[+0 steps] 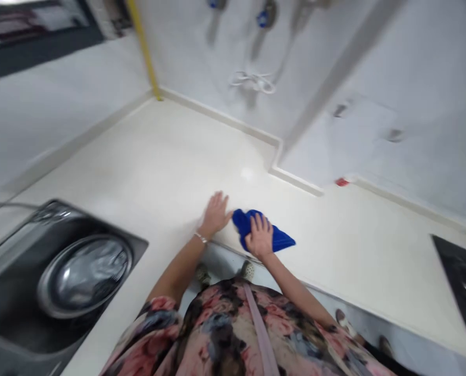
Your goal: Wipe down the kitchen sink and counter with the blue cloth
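Note:
A blue cloth [282, 241] lies bunched on the pale countertop [170, 156], close to its front edge. My right hand [261, 238] is on top of the cloth, pressing it to the surface with the fingers curved over it. Just left of the cloth, my left hand [215, 214] rests flat on the counter with its fingers stretched out and nothing in it. The left wrist wears a light bracelet [200, 237].
At the left is a dark sink [6, 313] with a round metal basin [47, 290] in it. A black hob [457, 284] sits at the far right. A yellow pipe [144, 49] stands in the back corner. A small red object [342, 182] lies by the wall. Another person's shoes [344, 321] show below.

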Available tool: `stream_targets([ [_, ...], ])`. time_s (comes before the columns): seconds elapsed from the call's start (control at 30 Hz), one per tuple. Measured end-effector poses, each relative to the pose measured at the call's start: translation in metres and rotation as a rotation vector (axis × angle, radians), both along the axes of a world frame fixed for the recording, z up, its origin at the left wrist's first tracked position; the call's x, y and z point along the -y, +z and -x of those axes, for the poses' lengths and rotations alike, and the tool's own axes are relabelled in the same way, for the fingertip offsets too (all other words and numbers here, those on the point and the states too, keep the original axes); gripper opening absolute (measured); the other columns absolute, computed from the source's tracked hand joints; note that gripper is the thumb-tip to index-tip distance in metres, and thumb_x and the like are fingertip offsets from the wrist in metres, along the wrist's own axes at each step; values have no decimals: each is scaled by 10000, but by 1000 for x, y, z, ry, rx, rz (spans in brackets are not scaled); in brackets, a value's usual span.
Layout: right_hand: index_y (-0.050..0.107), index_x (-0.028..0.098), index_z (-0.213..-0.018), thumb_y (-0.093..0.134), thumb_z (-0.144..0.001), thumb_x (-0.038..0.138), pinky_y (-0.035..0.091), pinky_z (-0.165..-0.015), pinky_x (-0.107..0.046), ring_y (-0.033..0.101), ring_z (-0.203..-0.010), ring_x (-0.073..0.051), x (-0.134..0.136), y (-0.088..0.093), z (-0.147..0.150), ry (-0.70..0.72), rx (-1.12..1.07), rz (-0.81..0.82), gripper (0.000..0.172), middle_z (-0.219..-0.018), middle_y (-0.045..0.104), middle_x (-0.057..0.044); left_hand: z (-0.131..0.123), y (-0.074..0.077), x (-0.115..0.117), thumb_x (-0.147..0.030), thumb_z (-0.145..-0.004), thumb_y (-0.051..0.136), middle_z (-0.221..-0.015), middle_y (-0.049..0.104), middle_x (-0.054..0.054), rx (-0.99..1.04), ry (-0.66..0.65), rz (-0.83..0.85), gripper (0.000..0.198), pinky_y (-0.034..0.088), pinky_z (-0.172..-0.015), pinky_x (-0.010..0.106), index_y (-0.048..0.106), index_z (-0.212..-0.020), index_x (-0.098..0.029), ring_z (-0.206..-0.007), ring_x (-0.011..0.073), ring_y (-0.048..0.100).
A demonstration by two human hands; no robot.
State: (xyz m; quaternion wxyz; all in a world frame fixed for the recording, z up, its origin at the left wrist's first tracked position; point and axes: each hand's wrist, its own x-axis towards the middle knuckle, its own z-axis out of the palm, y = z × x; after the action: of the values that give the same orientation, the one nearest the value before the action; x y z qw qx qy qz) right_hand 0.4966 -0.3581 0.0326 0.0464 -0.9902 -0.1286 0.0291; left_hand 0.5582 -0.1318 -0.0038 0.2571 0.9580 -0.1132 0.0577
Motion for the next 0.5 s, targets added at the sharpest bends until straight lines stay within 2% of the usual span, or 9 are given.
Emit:
stream_targets([
  [0.13,520,106,-1608,455,-948,326,267,-1287,-576,335,-1596,-390,0,-12,-8,8,127,66,699,-1714,437,-181,33,-2,-1,-480,-1069,463,-1755,271,264,-1,-5,-5,711,201,-1376,569,383,-1629,-50,-1678,356,173],
  [0.27,512,79,-1597,421,-951,316,342,-1239,-603,386,-1554,-403,-8,-14,-25,-16,173,108,694,-1675,469,-219,81,-4,-16,-451,-1067,483,-1745,341,209,17,-30,24,684,219,-1378,506,395,-1630,-72,-1663,308,245],
  [0.37,492,65,-1605,391,-964,314,365,-1216,-637,393,-1545,-424,-19,-13,-45,-77,187,113,695,-1669,463,-231,121,-3,-40,-391,-1078,461,-1745,362,172,38,-55,-2,634,227,-1372,484,388,-1642,-110,-1658,283,264],
  [0.47,493,57,-1604,376,-966,310,379,-1190,-675,404,-1525,-447,-32,-11,-66,-153,183,85,696,-1656,466,-251,163,1,-76,-204,-1044,423,-1747,386,105,12,-39,-43,620,222,-1368,432,373,-1661,-176,-1647,223,292],
  [0.5,493,59,-1605,376,-965,308,387,-1171,-692,409,-1513,-456,-37,-10,-73,-183,178,71,696,-1646,470,-264,179,3,-90,-189,-1039,418,-1748,386,92,-10,-21,-49,637,204,-1374,433,353,-1672,-195,-1645,211,295],
])
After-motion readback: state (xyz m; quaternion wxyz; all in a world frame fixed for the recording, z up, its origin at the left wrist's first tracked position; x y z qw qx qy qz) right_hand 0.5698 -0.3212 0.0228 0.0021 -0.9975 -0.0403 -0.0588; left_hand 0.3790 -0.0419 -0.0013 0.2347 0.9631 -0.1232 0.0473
